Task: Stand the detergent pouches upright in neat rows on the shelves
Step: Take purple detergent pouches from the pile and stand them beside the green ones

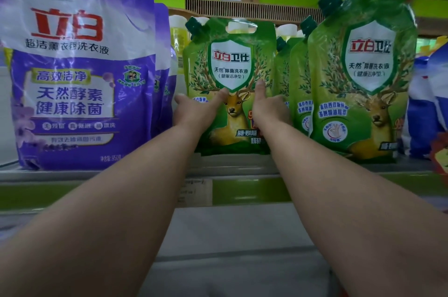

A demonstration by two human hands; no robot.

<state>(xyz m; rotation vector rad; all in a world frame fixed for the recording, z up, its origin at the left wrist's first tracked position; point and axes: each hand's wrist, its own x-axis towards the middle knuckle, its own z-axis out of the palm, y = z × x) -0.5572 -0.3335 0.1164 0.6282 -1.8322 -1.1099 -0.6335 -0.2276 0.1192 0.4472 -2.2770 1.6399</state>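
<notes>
A green detergent pouch (232, 59) with a deer picture stands upright in the middle of the shelf (232, 166). My left hand (194, 109) grips its left edge, thumb pressed on the front. My right hand (269, 105) holds its right edge, thumb pointing up on the front. A row of the same green pouches (363, 78) stands upright to the right, the nearest one close to the shelf's front. A large purple pouch (77, 73) stands at the left, with more purple ones (163, 78) behind it.
Yellow bottles (178, 32) with white caps stand behind the held pouch. Blue and white pouches (426, 103) fill the far right. A green price rail (242, 192) with a paper label runs along the shelf front. A lower shelf (230, 248) lies beneath my arms.
</notes>
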